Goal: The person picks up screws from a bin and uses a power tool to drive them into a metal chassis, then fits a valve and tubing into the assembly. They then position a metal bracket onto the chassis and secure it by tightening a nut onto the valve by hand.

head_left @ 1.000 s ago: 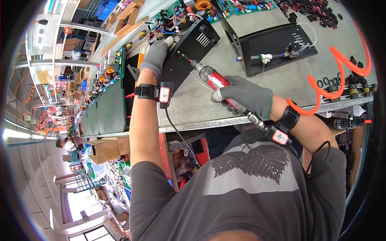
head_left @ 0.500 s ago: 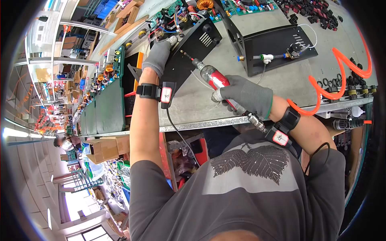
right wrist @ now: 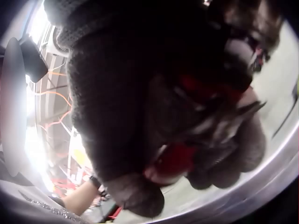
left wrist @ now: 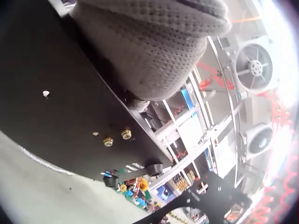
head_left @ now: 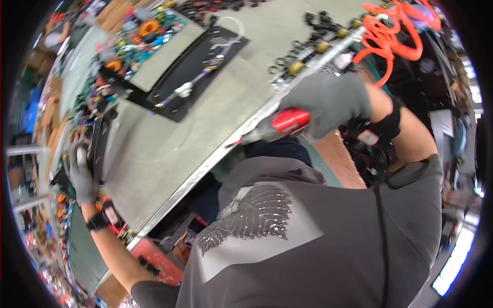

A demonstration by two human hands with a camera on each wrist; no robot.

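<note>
My gloved left hand (head_left: 81,177) grips the edge of a black metal panel (head_left: 96,149) at the far left of the bench. In the left wrist view, the glove (left wrist: 140,51) is folded over the top edge of that panel. Two brass screws (left wrist: 126,134) sit in its face, near round black feet (left wrist: 154,169). My gloved right hand (head_left: 328,100) holds a red and grey power screwdriver (head_left: 287,123) over the bench's front edge, its bit pointing left. In the right wrist view, the screwdriver's red body (right wrist: 173,161) is dark and blurred between my fingers.
A second black panel (head_left: 192,102) with a pipe fitting (head_left: 184,90) lies on the grey bench (head_left: 154,179). Circuit boards (head_left: 149,38) line the back. Black rings and yellow-banded parts (head_left: 296,68) sit along the front edge, near an orange coiled hose (head_left: 393,43).
The head view has swung right. My right hand has drawn the screwdriver away from the panel's screws, back to the bench's front edge. My left hand stays on the panel.
</note>
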